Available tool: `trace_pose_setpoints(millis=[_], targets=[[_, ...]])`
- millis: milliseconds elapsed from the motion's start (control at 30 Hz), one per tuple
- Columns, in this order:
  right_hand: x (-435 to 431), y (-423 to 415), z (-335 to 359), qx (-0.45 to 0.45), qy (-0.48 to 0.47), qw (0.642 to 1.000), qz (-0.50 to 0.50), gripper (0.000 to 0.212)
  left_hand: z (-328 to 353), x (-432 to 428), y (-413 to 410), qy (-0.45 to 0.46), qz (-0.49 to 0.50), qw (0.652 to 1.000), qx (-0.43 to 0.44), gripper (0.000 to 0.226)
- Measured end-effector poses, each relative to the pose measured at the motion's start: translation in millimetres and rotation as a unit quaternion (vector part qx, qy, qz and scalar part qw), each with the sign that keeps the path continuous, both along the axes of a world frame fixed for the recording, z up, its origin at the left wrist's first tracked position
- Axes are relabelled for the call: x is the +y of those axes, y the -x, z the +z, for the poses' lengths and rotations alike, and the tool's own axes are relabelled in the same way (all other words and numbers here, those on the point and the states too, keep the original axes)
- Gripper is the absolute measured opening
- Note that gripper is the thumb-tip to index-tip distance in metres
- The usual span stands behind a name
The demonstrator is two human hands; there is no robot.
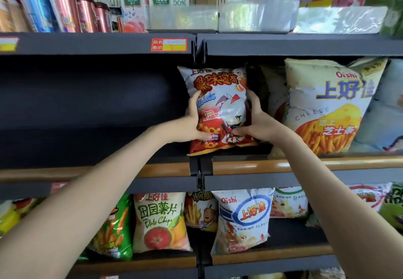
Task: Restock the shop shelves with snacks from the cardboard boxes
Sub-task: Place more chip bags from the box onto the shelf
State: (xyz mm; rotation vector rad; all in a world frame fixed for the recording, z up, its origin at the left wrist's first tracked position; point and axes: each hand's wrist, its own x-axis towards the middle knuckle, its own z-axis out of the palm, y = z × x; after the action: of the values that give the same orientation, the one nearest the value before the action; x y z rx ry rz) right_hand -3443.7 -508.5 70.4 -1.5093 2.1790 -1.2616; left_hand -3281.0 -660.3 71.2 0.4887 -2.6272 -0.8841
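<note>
A red and white snack bag with a cartoon figure stands upright at the middle shelf, right where two shelf sections meet. My left hand grips its left edge and my right hand grips its right edge and lower corner. The bag's bottom rests at the shelf's front lip. Just right of it stands a large yellow cheese-stick bag. No cardboard box is in view.
The middle shelf left of the held bag is dark and bare. Below sit a potato chip bag, a shrimp flakes bag and other snack bags. The top shelf holds canisters, juice cartons and clear packets.
</note>
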Motion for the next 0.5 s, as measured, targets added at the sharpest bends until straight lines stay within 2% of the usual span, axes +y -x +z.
trace_pose_setpoints(millis=[133, 267, 333, 433, 500], targets=[[-14.1, 8.1, -15.5, 0.002, -0.005, 0.999, -0.037, 0.129, -12.1, -2.0, 15.5, 0.047, 0.005, 0.999, 0.008, 0.127], [-20.9, 7.8, -22.2, -0.030, 0.049, 0.996, -0.062, 0.140, -17.2, -5.3, 22.7, 0.071, -0.015, 0.997, 0.022, 0.126], [-21.4, 7.6, -24.7, -0.027, 0.071, 0.994, -0.080, 0.141, -18.8, -6.0, 26.4, 0.057, -0.038, 0.997, 0.042, 0.126], [-22.3, 4.5, -29.0, 0.004, 0.098, 0.991, -0.088, 0.141, -23.0, -10.1, 33.8, -0.005, -0.040, 0.991, 0.125, 0.126], [-23.7, 2.0, -30.6, 0.028, 0.107, 0.989, -0.094, 0.139, -25.0, -16.1, 39.0, -0.001, -0.032, 0.990, 0.140, 0.127]])
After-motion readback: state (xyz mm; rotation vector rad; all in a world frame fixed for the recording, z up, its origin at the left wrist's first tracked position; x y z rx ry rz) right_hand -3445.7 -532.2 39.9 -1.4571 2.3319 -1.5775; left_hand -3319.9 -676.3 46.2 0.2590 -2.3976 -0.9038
